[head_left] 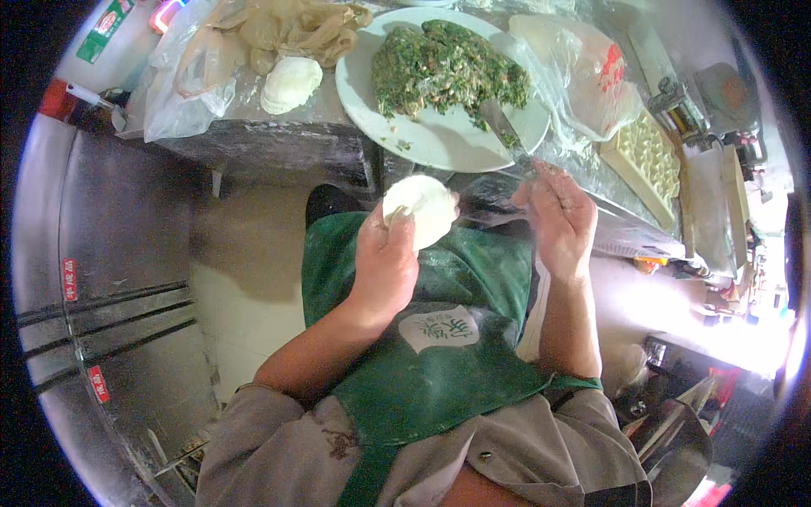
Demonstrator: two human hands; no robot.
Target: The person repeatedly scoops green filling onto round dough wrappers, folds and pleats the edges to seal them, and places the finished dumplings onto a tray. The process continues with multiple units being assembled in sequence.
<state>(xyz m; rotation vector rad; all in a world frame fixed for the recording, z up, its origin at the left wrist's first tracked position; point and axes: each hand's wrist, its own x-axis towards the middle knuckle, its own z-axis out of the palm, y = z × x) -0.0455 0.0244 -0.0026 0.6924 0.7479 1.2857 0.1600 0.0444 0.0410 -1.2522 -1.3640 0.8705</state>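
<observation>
A round white dough wrapper (428, 209) lies in my left hand (387, 258), whose fingers are curled round its edge. My right hand (559, 215) grips a flat metal spatula (503, 131) by the handle. The tip of its blade reaches the edge of a mound of chopped green filling (452, 72). Under the filling is a large white plate (439, 152), with a few green bits scattered on its bare near part. To the left of the plate sits a pile of white dough wrappers (291, 84).
The counter's front edge (262, 144) runs in front of me. Crumpled tan plastic bags (296, 29) and a clear bag (190, 101) lie at the left. Right of the plate are another plastic bag (583, 76) and a pale tray with rows of hollows (649, 160).
</observation>
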